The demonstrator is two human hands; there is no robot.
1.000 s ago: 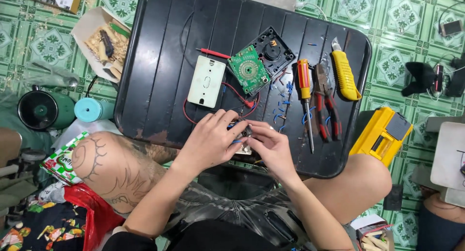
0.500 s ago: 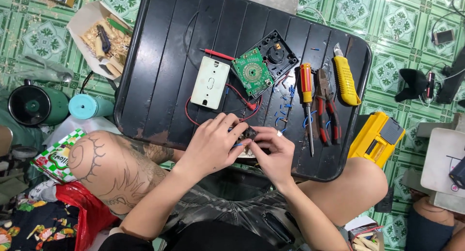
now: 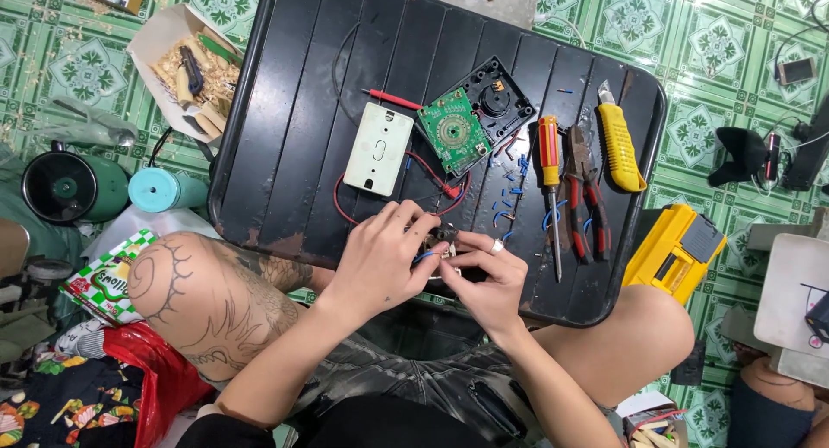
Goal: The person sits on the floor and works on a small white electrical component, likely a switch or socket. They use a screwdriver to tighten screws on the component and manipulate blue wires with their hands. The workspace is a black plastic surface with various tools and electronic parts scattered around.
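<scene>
My left hand [image 3: 380, 258] and my right hand [image 3: 485, 279] meet at the near edge of a black tray-like table [image 3: 302, 128]. Together they pinch a small dark part [image 3: 442, 241] with a blue wire; most of it is hidden by my fingers. Just beyond my hands lie a white rectangular cover [image 3: 378, 148], a green circuit board [image 3: 454, 130] and a black housing [image 3: 497, 101], joined by red wire [image 3: 345, 202]. Short blue wire bits [image 3: 515, 180] are scattered beside them.
On the table's right part lie a red-handled screwdriver [image 3: 549, 167], red-handled pliers [image 3: 587, 197] and a yellow utility knife [image 3: 620, 144]. A yellow case [image 3: 678, 249] sits off the right edge. A cardboard box [image 3: 177, 63], teal cup [image 3: 164, 189] and dark pot [image 3: 65, 187] stand left.
My hands stay together on the small part, with only slight finger shifts. The view has drifted a little.
</scene>
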